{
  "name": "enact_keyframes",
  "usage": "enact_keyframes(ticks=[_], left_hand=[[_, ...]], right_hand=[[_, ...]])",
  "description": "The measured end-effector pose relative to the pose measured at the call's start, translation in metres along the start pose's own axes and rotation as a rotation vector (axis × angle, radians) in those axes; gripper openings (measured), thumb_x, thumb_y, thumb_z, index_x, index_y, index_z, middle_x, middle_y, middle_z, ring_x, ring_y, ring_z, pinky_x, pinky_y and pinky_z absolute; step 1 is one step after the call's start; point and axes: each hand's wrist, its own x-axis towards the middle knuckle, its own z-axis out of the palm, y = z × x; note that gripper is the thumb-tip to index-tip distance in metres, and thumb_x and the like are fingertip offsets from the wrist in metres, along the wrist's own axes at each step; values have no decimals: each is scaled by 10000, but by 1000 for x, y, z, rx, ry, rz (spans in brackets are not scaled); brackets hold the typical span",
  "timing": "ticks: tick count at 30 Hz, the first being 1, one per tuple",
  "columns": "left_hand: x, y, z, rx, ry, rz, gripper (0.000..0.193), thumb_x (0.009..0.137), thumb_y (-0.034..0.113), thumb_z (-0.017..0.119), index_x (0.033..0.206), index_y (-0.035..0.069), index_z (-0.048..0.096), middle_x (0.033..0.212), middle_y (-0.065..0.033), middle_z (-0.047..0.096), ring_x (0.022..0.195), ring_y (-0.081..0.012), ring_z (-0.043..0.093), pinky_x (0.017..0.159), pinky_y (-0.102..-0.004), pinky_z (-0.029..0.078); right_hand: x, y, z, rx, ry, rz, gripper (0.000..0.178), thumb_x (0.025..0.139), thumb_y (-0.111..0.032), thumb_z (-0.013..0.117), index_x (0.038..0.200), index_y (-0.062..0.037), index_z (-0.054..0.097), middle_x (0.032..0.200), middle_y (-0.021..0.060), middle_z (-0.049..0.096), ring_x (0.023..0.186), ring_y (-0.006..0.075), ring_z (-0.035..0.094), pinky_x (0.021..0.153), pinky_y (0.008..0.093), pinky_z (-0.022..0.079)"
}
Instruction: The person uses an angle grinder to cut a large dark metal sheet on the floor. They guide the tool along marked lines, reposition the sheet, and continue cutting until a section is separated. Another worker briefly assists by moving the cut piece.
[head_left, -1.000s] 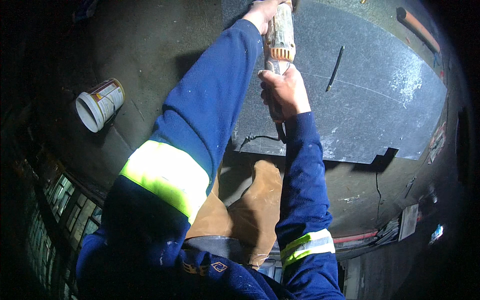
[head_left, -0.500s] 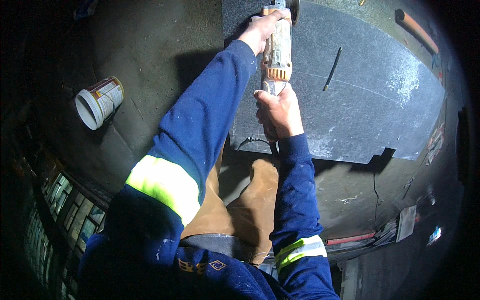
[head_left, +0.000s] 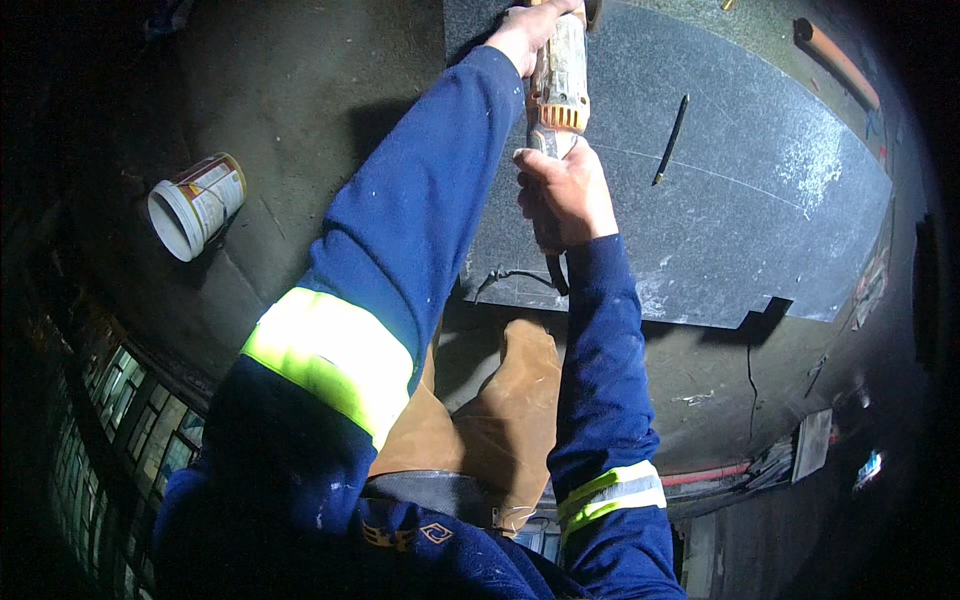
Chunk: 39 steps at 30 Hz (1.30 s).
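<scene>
Both of my hands hold a worn, whitish and orange angle grinder [head_left: 561, 75] over a dark grey stone-like slab [head_left: 740, 200]. My left hand [head_left: 527, 35] is wrapped around its front end near the top of the view. At the rear handle, my right hand [head_left: 575, 190] is closed around the grip. The disc shows only in part at the upper edge, so its contact with the slab cannot be made out. From the handle a black cord [head_left: 530, 275] trails over the slab's near edge. A thin pale line runs across the slab, and a dark pencil-like marker [head_left: 670, 140] lies across it.
A white bucket [head_left: 198, 205] lies on its side on the concrete floor at left. An orange pipe [head_left: 838, 63] lies beyond the slab at far right. The slab has a notch in its near edge. Flat offcuts [head_left: 812, 446] and a red pipe [head_left: 705, 474] lie at lower right.
Both hands have pushed the grinder forward, away from me, and slightly right. Its front end now reaches past the upper edge, and the cord has been drawn along.
</scene>
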Motion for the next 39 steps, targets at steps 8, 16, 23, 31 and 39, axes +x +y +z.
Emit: enact_keyframes(ticks=[8,16,23,31,39], left_hand=[[-15,-2,9,45,61,-16,331,982,397,670,925,80,746,804,-67,735,645,-202,704,613,-358,590],[-80,3,26,59,154,46,414,861,373,812,1007,-3,720,885,-114,751,704,-209,745,695,-387,637],[-82,-5,17,44,126,32,419,872,364,801,1027,-14,708,875,-114,744,698,-213,744,683,-400,643],[-24,-11,-2,-31,11,-7,310,977,383,673,924,87,748,785,-62,727,631,-191,694,603,-352,581],[6,-9,0,45,91,-11,342,996,406,640,911,93,748,772,-59,727,620,-203,695,582,-377,577]], right_hand=[[-4,7,-5,9,19,22,299,860,-82,744,1012,-13,496,712,81,604,519,176,601,434,346,501],[-26,20,-2,-39,51,12,179,874,-91,713,904,-73,538,691,34,579,517,151,581,444,327,491],[-36,28,4,-8,74,-8,215,868,-83,717,953,-73,520,697,33,573,516,151,578,454,322,496],[-22,9,3,-4,-7,8,194,879,-102,719,942,-63,540,696,37,581,511,152,574,446,323,486],[7,16,-8,-73,27,-31,174,883,-86,707,962,-71,552,700,33,576,538,148,577,465,330,488]])
